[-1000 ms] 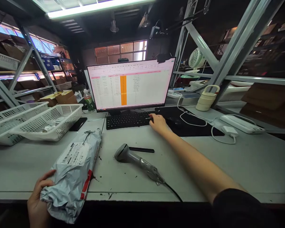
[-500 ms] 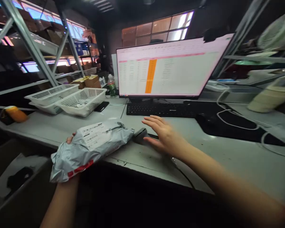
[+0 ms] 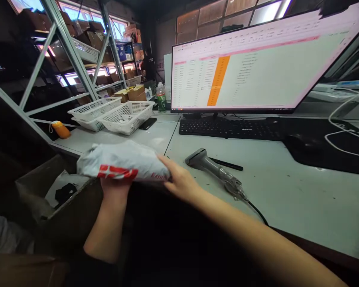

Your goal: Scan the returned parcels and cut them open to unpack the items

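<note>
A pale grey plastic mailing parcel (image 3: 128,155) with red print on its near side is held over the front edge of the desk. My left hand (image 3: 115,187) supports it from below, its fingers mostly hidden under the bag. At the parcel's right end, my right hand (image 3: 178,177) grips it with the thumb below and fingers on top. To the right of that hand a grey barcode scanner (image 3: 202,161) lies on the desk, its handle wrapped in clear plastic. Behind the scanner lies a black pen-like stick (image 3: 227,163).
A grey bin (image 3: 68,199) with bagged items stands below the desk at left. White baskets (image 3: 128,119), a phone (image 3: 148,123), a bottle (image 3: 160,97) and an orange object (image 3: 60,129) are at back left. A monitor (image 3: 266,75), keyboard (image 3: 230,128) and mouse (image 3: 305,141) sit behind.
My right hand has moved left from above the scanner onto the parcel. The parcel has turned, so its white label no longer shows. The view has swung left.
</note>
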Motion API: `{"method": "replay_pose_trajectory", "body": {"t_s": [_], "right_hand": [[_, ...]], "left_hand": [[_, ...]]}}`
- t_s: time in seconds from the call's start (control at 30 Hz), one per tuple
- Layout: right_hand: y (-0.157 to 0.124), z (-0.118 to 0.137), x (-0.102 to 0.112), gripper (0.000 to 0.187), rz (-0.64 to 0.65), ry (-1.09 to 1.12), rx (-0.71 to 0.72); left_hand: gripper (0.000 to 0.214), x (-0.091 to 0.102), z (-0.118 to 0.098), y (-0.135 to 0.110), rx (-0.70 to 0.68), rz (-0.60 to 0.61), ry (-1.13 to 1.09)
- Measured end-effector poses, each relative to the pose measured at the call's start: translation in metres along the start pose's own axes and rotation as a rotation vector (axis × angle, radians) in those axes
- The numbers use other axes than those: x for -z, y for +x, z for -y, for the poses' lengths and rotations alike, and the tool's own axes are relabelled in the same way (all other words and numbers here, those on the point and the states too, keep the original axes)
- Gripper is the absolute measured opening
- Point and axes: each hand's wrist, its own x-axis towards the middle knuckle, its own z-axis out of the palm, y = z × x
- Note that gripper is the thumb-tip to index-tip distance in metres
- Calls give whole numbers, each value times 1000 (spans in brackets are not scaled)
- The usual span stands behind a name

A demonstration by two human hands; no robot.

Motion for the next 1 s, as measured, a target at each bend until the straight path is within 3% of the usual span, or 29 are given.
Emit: {"method": "replay_pose_trajectory", "body": {"t_s": [0.1, 0.17, 0.23, 0.27, 0.4, 0.47, 0.53, 0.57, 0.67, 0.73, 0.8, 0.9, 1.0], "right_hand": [[10, 2, 3, 37, -169, 391, -228], [15, 6, 8, 41, -194, 722, -381], [16, 9, 8, 47, -178, 991, -494], [14, 10, 7, 48, -174, 1073, -534], [4, 2, -2, 51, -143, 1121, -588], [-1, -1, 4, 50, -24, 968, -572], [-7, -4, 24, 45, 117, 640, -489], [-9, -6, 38, 41, 126, 425, -429], [-19, -24, 92, 36, -126, -214, -318], [-28, -47, 124, 40, -207, -507, -387], [-37, -72, 144, 48, -44, -683, -509], [-49, -98, 151, 55, 239, -803, -651], [-53, -103, 146, 50, 284, -899, -708]], "left_hand": [[48, -13, -30, -5, 0, -114, -279], [75, -24, -40, -11, -65, -100, -282], [106, -35, -39, -18, -101, 10, -168], [111, -40, -36, -21, -90, 56, -115], [102, -52, -13, -27, 38, 58, -96], [96, -52, -1, -23, 110, 72, -151], [85, -47, 11, -15, 180, 133, -231], [78, -44, 17, -11, 214, 171, -261], [62, -37, 38, 4, 271, 292, -202], [54, -35, 53, 14, 248, 382, -71], [45, -36, 67, 26, 189, 487, 108], [35, -32, 77, 43, 137, 562, 364], [42, -15, 62, 49, 68, 527, 432]]}}
